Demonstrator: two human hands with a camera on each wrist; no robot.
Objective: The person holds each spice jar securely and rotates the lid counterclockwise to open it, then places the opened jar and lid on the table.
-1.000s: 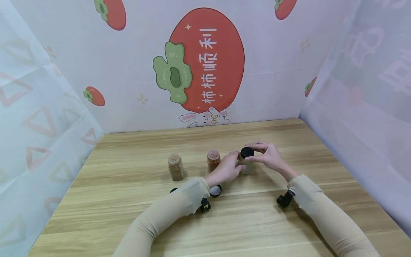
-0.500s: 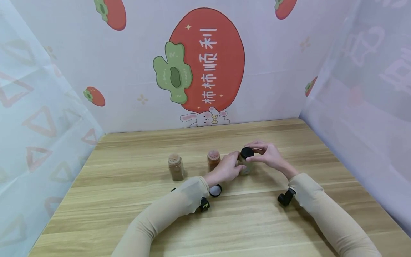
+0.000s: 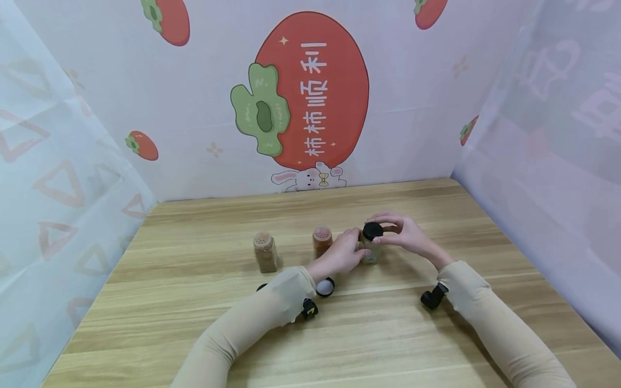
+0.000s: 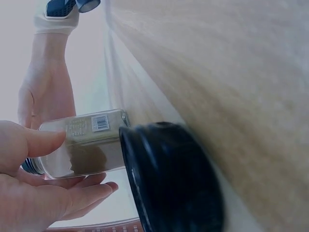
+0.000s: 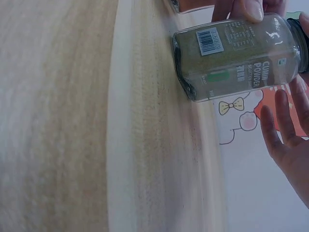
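An upright glass jar of cumin powder (image 5: 236,60) stands on the table at the right of the row, its label and barcode showing in the right wrist view. My left hand (image 3: 342,253) grips the jar's body, thumb on the near side. With thumb and fingers my right hand (image 3: 405,234) pinches the black lid (image 3: 373,230) on top of the jar. Just left of my left hand is a second jar with reddish powder (image 3: 322,242), its perforated shaker top bare. Farther left a third jar of brownish powder (image 3: 265,253) also shows a bare shaker top.
A loose black lid (image 3: 325,287) lies on the table below my left wrist, its pale inside up; it looms large in the left wrist view. Another dark lid (image 3: 262,286) is mostly hidden behind the left sleeve. Printed cloth walls (image 3: 204,97) border the wooden table (image 3: 194,231).
My right hand has turned slightly about the lid, its wrist shifting a little to the right. The left hand and the jars hold their places.
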